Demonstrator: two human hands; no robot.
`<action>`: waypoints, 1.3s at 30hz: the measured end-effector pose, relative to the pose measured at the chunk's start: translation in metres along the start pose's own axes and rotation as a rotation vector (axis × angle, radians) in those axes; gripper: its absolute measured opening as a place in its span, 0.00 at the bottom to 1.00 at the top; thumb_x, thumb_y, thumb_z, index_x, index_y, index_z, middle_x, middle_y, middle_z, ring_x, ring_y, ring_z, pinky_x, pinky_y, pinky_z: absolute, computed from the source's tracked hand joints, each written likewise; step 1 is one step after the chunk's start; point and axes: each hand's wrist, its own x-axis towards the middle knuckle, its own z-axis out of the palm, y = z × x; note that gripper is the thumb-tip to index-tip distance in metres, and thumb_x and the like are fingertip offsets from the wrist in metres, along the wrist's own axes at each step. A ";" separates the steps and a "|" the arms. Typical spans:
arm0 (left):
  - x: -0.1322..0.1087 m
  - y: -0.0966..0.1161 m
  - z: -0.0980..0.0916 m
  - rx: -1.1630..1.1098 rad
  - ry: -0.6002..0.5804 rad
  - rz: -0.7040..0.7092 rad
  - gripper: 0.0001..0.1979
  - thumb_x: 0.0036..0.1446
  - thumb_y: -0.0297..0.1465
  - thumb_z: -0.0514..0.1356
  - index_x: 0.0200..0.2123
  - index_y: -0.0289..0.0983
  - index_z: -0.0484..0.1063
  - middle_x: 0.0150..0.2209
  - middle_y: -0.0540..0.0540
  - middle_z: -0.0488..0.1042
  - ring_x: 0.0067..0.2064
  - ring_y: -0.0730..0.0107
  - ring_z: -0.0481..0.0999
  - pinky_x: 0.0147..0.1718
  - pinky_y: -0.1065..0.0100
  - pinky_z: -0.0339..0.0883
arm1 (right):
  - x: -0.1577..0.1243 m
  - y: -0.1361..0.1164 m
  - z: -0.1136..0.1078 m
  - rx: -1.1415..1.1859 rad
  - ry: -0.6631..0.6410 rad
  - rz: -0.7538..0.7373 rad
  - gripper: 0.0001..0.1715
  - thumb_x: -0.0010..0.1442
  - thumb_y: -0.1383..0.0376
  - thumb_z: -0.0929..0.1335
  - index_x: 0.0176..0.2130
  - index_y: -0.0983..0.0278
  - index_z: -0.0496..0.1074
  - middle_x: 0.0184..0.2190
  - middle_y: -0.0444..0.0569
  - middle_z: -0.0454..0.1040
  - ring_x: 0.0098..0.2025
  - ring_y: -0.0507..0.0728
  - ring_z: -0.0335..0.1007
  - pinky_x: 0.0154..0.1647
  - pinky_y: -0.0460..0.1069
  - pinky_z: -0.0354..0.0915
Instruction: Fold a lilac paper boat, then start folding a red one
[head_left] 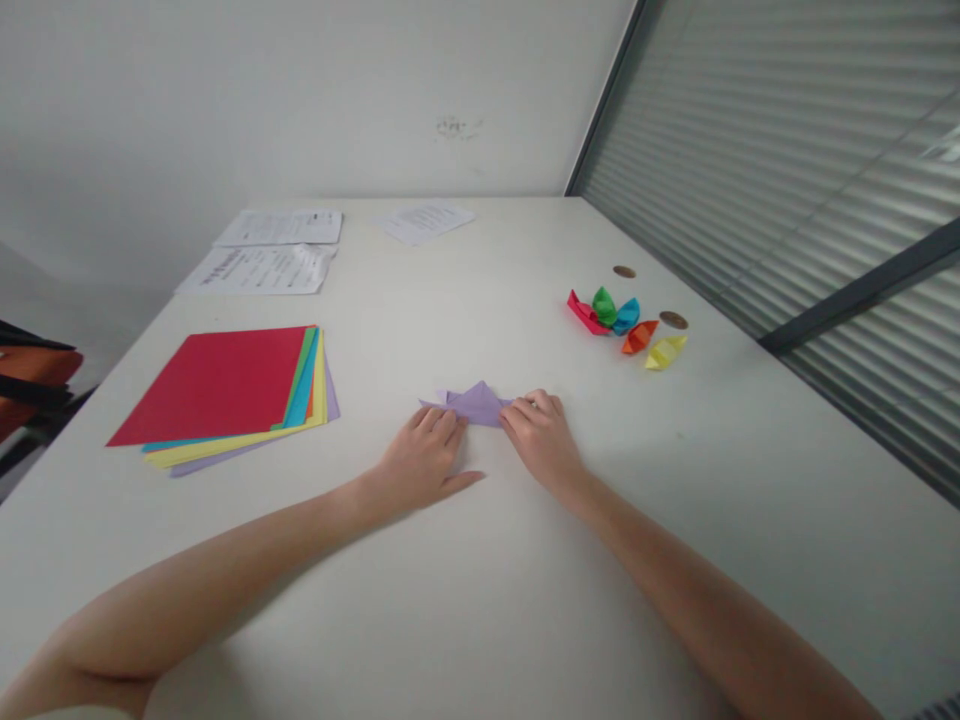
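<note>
A purple folded paper [483, 404] lies on the white table in front of me, with a pointed peak in its middle and narrow ends to both sides. My left hand [421, 455] rests its bent fingertips on the paper's left end, pressing it to the table; the thumb stretches away from the paper, so the hand is open. At the right end, the fingers of my right hand [541, 440] are drawn together and closed on the paper. Part of that end is hidden under the fingers.
On the left lies a fanned stack of coloured paper sheets [217, 385], red on top. Several small folded paper boats [637, 337] sit at the right, near two round brown discs [673, 320]. Printed sheets [259, 268] lie farther back. Window blinds [795, 150] border the table's right side.
</note>
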 end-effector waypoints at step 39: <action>-0.001 -0.011 0.005 -0.111 0.061 -0.029 0.31 0.60 0.49 0.52 0.54 0.30 0.67 0.52 0.32 0.69 0.53 0.49 0.68 0.53 0.51 0.66 | -0.008 -0.029 -0.018 -0.091 -0.155 -0.041 0.35 0.64 0.45 0.59 0.59 0.63 0.67 0.41 0.58 0.71 0.46 0.64 0.62 0.47 0.58 0.52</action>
